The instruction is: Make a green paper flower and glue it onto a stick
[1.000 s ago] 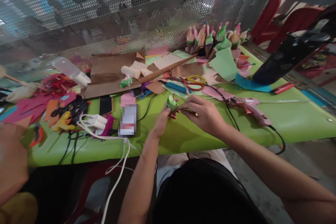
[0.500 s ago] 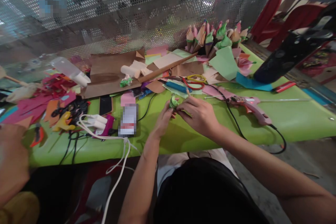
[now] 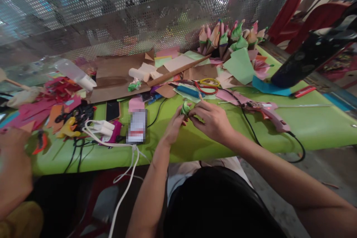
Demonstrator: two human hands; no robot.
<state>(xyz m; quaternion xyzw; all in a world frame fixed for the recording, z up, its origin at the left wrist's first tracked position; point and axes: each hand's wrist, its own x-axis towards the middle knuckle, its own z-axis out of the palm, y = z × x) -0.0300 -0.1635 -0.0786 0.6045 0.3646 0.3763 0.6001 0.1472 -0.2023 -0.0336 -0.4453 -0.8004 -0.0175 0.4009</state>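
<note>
A small twisted green paper swirl (image 3: 185,108) is held over the front half of the table, shaped like soft ice cream. My left hand (image 3: 174,124) is closed around its left side and underside. At its right edge, the fingers of my right hand (image 3: 208,117) are pinched together on the swirl; the fingertips partly hide its lower part. Just beyond my hands lies a blue tool or tube (image 3: 187,91) on pale green paper. To the right rests a pink glue gun (image 3: 272,113) with a clear stick out of its back.
Finished paper ice-cream cones (image 3: 223,41) stand at the back. A black bottle (image 3: 298,59) is at right. Coloured paper scraps (image 3: 240,66), a phone (image 3: 136,126), white chargers (image 3: 104,128) and cables lie about the green table (image 3: 312,130). Another person's hand (image 3: 13,163) is at the left edge.
My right hand has moved slightly left, closer against the swirl, and the swirl has turned a little between my fingers. My left hand stays around it.
</note>
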